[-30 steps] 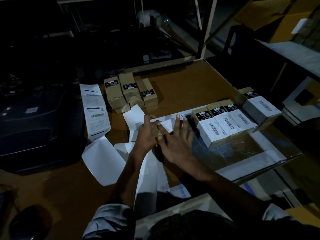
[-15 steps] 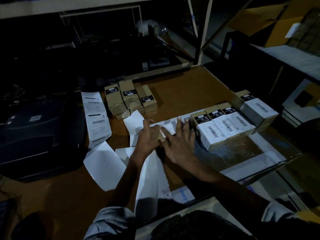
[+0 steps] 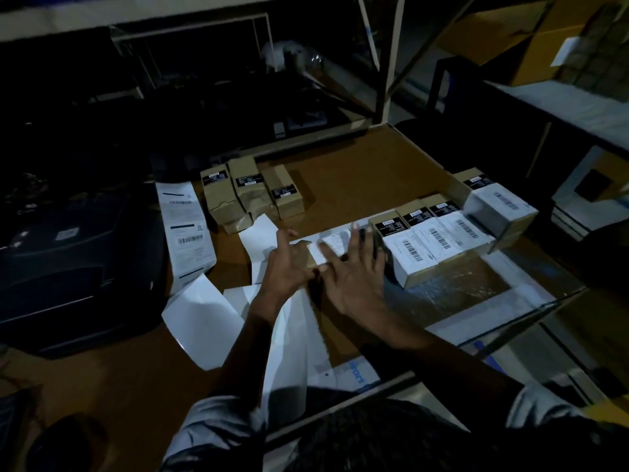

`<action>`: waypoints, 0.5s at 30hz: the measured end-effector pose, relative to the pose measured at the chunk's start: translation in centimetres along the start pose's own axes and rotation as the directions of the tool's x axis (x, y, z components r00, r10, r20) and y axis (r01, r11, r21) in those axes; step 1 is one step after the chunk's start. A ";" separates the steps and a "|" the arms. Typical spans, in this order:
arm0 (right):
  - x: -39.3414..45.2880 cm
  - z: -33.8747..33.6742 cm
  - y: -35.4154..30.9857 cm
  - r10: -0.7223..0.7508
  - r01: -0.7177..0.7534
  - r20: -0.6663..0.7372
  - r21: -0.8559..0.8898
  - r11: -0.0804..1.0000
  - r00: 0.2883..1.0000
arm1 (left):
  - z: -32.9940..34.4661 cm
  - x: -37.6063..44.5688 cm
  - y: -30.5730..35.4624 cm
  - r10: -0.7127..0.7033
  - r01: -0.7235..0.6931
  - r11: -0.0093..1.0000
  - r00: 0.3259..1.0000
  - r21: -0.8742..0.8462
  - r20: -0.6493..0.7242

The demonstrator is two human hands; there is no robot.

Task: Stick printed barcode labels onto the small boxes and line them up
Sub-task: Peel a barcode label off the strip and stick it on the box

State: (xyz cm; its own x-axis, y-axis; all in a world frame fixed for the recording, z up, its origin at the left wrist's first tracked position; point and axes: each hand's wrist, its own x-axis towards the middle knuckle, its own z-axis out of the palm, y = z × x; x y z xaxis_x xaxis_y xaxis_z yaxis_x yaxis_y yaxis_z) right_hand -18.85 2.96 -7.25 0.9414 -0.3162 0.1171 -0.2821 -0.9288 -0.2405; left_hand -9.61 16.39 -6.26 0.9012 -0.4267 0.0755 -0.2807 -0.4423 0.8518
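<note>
Dim shot, brown matte bench (image 3: 357,172). Both hands on one small kraft-cardboard box (image 3: 315,257) at bench centre, white printed label (image 3: 332,245) on its top face. Box mostly hidden by the hands, so long axis can't be told.

Left hand (image 3: 289,264): fingers curled round box's near-left side, thumb sticking up. Right hand (image 3: 354,277): fingers straight and spread, pressing flat on the label, not gripping.

Just right of the hands: row of three rectangular boxes (image 3: 432,243), side by side and touching, white barcode labels on top, black labels on far ends; long axes run toward/away from the person, slightly diagonal. A fourth labelled box (image 3: 497,206) sits at the row's far-right end, turned at another angle, one end raised.

Far-left group: unlabelled kraft boxes (image 3: 248,192) w/ black end stickers, crumpled wrap, long axes also away from person.

Paper label strip (image 3: 187,229) w/ barcodes hangs from black printer (image 3: 78,267) at left. Glossy white backing sheets (image 3: 200,318) curl loose on bench near the forearms.
</note>
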 end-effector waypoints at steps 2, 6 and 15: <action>0.9 -0.3 1.7 0.087 -0.088 -0.018 -0.028 0.996 0.996 | 0.0 -0.1 -0.1 0.000 0.000 1.000 1.000 0.026 -0.004; 1.7 -0.8 2.4 0.114 -0.114 -0.006 -0.044 0.992 0.993 | 0.2 0.0 0.5 0.030 -0.031 0.989 0.999 0.148 0.009; 0.1 -2.0 3.8 0.197 -0.184 0.003 0.374 0.909 0.980 | 1.3 -3.3 2.3 0.190 -0.204 0.941 0.979 0.270 0.076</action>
State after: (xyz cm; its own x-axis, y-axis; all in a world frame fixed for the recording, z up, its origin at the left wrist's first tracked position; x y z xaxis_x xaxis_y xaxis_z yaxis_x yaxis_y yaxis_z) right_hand -20.14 -0.96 -6.26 0.8681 -0.4923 0.0641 -0.3603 -0.7136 -0.6008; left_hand -13.67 15.79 -5.23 0.8037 -0.5619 0.1960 -0.5367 -0.5422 0.6465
